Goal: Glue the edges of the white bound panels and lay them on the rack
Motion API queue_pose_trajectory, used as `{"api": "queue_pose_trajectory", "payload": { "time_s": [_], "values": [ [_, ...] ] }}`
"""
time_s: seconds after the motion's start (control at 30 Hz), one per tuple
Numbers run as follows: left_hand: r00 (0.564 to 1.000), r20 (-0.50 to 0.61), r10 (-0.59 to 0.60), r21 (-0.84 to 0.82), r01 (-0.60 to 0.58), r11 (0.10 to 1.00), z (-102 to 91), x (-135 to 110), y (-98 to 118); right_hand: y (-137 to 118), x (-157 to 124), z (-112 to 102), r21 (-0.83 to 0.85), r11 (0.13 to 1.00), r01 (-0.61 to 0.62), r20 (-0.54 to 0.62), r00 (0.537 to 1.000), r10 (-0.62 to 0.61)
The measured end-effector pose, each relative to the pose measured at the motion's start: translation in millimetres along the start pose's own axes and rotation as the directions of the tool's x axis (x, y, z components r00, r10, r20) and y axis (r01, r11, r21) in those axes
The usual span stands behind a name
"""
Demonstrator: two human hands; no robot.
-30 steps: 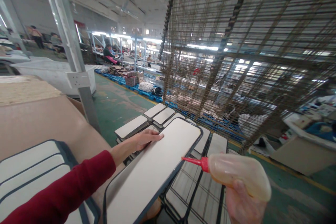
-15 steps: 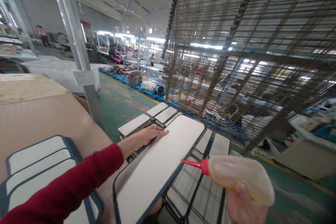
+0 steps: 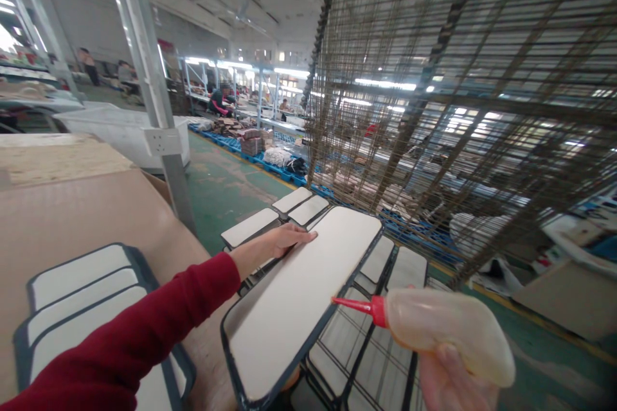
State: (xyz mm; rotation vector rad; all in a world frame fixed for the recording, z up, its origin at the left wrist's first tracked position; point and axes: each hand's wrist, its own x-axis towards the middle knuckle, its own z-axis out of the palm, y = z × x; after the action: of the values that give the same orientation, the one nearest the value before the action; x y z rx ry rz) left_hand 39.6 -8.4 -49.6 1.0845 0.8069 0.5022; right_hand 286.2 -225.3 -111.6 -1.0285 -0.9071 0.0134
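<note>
Left hand (image 3: 284, 241) flat on white, dark-edged rectangular panel (image 3: 299, 295).
Right hand (image 3: 453, 385) grips translucent red-nozzled squeeze bottle (image 3: 443, 334); panel has shifted rightward.

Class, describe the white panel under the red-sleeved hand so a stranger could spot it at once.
Below the wire rack lies a low shelf of small white panels. The panel sits above them, with the left hand on its edge and the red tip of the bottle at its right. Unlike its neighbours, it is raised and overlaps several.
</note>
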Motion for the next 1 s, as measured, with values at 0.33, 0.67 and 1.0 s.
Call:
{"api": "queue_pose_trajectory", "payload": {
  "time_s": [0.33,0.67,1.0],
  "values": [
    [0.999,-0.032,-0.003,0.024,0.003,1.000,4.8,5.0,13.8,2.3,-1.1,-15.5,-0.127,0.992,-0.003,0.033,0.999,0.007],
    [0.992,-0.125,-0.004,0.066,0.013,0.998,12.0,4.9,26.0,5.3,-6.0,-24.0,-0.195,0.980,0.040,0.099,0.995,-0.021],
    [0.989,-0.142,-0.034,0.051,0.042,0.998,14.1,4.3,33.5,12.7,-5.7,-27.8,-0.268,0.928,0.257,0.169,0.961,-0.217]
  ]
}}
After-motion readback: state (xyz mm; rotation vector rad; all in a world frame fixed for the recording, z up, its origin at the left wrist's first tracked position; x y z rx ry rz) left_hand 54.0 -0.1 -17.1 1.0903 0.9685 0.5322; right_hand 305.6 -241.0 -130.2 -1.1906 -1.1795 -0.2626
